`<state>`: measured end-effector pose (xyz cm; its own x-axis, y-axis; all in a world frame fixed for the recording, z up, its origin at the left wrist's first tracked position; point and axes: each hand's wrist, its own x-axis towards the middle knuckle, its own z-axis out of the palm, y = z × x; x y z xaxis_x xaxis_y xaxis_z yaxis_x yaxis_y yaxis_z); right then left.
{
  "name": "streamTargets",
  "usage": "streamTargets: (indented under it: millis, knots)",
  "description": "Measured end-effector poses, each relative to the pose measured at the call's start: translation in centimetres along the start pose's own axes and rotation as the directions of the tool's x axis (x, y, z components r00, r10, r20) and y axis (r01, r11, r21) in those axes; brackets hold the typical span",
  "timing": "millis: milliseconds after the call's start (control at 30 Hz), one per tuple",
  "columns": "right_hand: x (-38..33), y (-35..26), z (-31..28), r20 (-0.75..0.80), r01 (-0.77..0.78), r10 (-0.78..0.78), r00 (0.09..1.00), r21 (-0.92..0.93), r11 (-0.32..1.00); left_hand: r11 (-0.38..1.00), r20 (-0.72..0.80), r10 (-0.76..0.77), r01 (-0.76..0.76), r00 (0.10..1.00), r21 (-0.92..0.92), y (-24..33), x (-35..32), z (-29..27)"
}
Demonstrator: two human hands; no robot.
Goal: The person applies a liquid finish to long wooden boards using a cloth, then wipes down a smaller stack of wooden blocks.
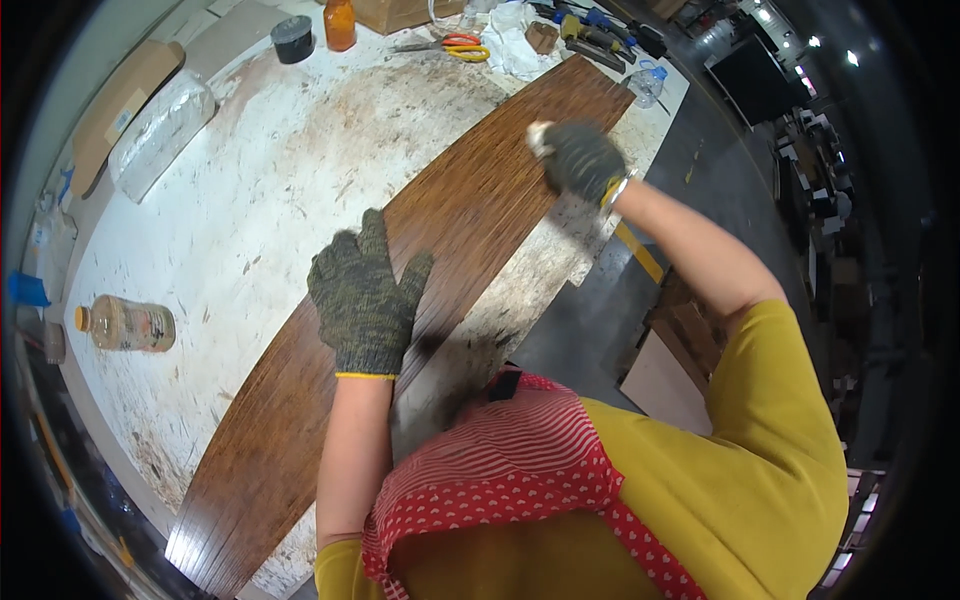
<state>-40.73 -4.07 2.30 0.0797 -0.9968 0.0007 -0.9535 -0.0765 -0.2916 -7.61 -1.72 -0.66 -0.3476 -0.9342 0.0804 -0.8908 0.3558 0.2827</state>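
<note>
A long brown wooden board (470, 210) lies diagonally over the white table, with dark grain streaks along it. My left hand (368, 295), in a dark green knitted glove with a yellow cuff edge, rests on the board's middle, fingers stretched and thumb apart. Toward the far end, my right hand (585, 160), gloved alike, is closed around a whitish wad (540, 138) that looks like a rag; most of it is hidden by the fingers. This hand is at the board's right edge; whether the wad touches the wood I cannot tell.
The stained white table (250, 200) carries a bottle with an orange cap (130, 324) at left. Farther back are a clear plastic package (165, 135), a black jar (293, 40), an amber bottle (340, 25), scissors (460, 45), hand tools (595, 38) and a clear plastic bottle (648, 84).
</note>
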Motion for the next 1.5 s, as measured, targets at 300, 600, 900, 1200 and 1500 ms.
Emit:
streamTargets:
  millis: [300, 600, 900, 1200, 1500]
  knots:
    - [-2.8, 7.1, 4.9, -0.306, 0.266, -0.385, 0.871, -0.367, 0.892, 0.999, -0.096, -0.001, 0.005, 0.995, 0.037, 1.0, 0.2, 0.4]
    - [3.5, 32.2, -7.5, -0.460, -0.383, 0.282, 0.842, -0.142, 0.913, 0.991, -0.177, 0.041, -0.017, 0.983, 0.135, 1.9, 0.1, 1.1]
    - [-2.3, 40.4, -0.8, -0.463, -0.332, 0.637, 0.617, 0.581, 0.743, 0.978, -0.099, -0.107, 0.122, 0.989, 0.171, 4.5, 1.2, 0.3]
    - [-8.1, 43.9, 1.8, -0.476, -0.364, 0.755, 0.452, 0.674, 0.643, 0.944, 0.170, 0.224, -0.256, 0.960, 0.206, 4.2, -12.2, 5.4]
    - [-10.5, 48.6, 3.1, -0.580, -0.406, 0.482, 0.657, 0.267, 0.874, 0.908, 0.065, 0.234, -0.242, 0.970, 0.341, 4.0, -13.8, 6.5]
